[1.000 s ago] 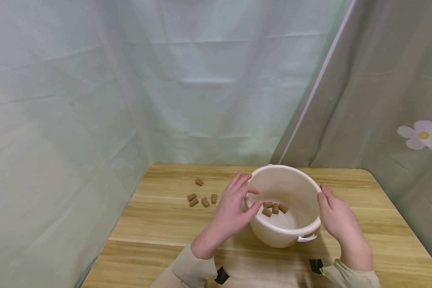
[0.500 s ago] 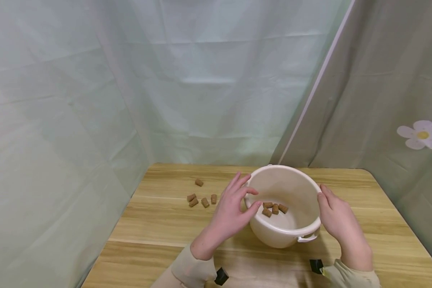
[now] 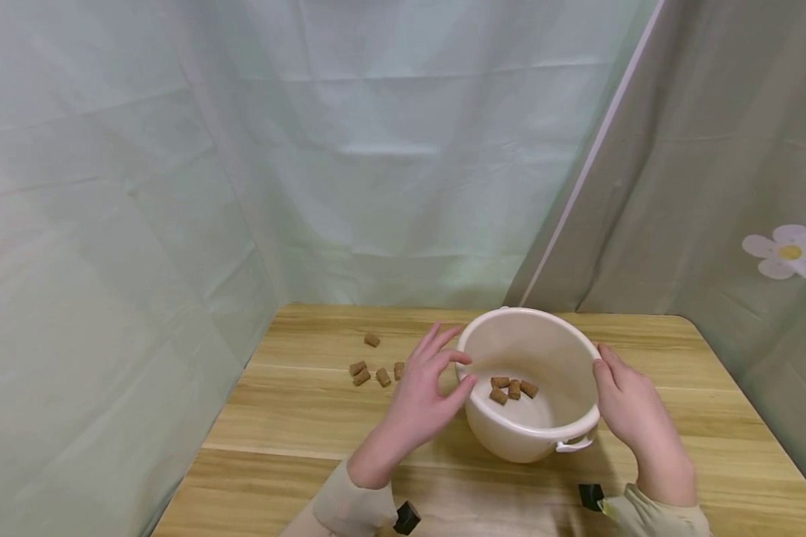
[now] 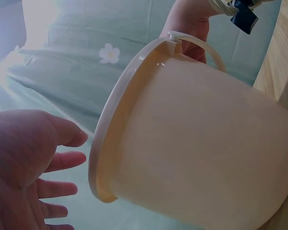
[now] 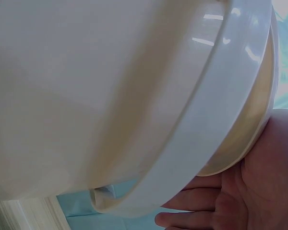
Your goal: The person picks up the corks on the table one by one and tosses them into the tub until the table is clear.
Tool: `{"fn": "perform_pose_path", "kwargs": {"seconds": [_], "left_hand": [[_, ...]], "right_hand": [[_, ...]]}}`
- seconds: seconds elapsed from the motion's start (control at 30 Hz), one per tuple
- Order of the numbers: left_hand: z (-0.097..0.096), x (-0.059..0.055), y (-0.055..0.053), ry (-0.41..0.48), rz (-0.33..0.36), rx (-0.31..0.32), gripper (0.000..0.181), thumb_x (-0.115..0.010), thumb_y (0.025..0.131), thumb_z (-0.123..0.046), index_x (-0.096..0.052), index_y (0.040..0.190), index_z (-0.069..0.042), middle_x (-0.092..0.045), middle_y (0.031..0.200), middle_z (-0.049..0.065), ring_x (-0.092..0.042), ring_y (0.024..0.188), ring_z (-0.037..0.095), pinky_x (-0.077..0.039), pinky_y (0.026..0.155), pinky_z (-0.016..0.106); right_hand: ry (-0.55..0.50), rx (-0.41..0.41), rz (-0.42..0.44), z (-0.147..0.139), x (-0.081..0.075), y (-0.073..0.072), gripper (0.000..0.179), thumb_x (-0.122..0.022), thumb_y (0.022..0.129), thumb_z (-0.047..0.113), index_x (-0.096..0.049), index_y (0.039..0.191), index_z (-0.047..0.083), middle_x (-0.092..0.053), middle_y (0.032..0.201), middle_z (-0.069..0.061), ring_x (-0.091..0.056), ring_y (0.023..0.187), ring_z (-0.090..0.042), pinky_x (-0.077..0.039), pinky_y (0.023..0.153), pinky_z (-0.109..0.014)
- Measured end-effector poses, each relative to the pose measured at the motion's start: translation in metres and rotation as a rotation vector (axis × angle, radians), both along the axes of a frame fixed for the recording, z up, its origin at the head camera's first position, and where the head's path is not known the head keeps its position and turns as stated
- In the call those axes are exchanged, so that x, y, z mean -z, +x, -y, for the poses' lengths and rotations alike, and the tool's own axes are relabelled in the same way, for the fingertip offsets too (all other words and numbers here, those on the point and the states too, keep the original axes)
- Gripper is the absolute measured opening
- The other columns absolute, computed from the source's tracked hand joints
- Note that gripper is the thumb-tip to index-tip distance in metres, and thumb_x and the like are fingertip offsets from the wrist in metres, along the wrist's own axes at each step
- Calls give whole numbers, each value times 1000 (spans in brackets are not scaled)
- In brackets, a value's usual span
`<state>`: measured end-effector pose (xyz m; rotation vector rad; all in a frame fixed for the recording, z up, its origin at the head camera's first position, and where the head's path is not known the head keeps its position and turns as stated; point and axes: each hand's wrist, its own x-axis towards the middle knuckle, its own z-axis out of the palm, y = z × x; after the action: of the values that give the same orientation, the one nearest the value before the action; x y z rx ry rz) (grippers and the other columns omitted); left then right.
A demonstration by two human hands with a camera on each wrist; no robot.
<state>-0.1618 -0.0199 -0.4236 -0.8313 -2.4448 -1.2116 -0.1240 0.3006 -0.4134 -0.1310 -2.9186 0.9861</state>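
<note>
Four corks lie inside the white bucket, which stands on the wood-grained surface; five loose corks lie outside at about nine o'clock, so seemingly just under half are in. The left hand, at the rim's nine o'clock, has fingers apart, holding nothing; the right hand grips the rim at three. Pale curtain hangs at twelve.

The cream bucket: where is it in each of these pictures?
Head: the bucket is in the lower half, right of centre.
Left wrist: the bucket fills much of the centre and right.
Right wrist: the bucket fills the left and upper area.
Shared landmark: the right hand, right of the bucket, then at the top, then at lower right.
</note>
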Motion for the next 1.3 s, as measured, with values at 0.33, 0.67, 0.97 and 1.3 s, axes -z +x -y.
{"fn": "perform_pose_path", "kwargs": {"seconds": [0.33,0.67,0.97,1.3], "left_hand": [[19,10,0,46,24,-32,16,-78,97,-19,-74,111,-13,-53,160,9,-29,159,35,-23,123,70],[49,21,-3,65,5,-88,15,-80,98,-18,-74,111,-13,-55,156,17,-31,157,44,-34,117,72],[80,39,-12,-15,20,-164,16,-82,96,-15,-73,108,-11,-55,155,22,-33,155,46,-27,120,74],[124,74,-27,-129,76,-283,20,-84,92,-11,-74,108,-5,-58,149,28,-36,150,56,-28,120,71]], "right_hand": [[0,-1,2,-2,0,0,70,-19,117,43,-29,163,-8,-33,163,-36,-33,146,-62,-29,115,-77],[5,1,-6,-4,2,-1,68,-21,117,40,-31,162,-9,-34,162,-37,-35,146,-61,-30,115,-75],[3,2,-18,-5,2,-2,67,-21,117,40,-32,162,-8,-36,162,-36,-36,145,-61,-31,114,-76],[-13,1,-14,-4,2,-2,68,-21,117,43,-31,164,-6,-35,162,-35,-35,146,-61,-30,114,-76]]}}
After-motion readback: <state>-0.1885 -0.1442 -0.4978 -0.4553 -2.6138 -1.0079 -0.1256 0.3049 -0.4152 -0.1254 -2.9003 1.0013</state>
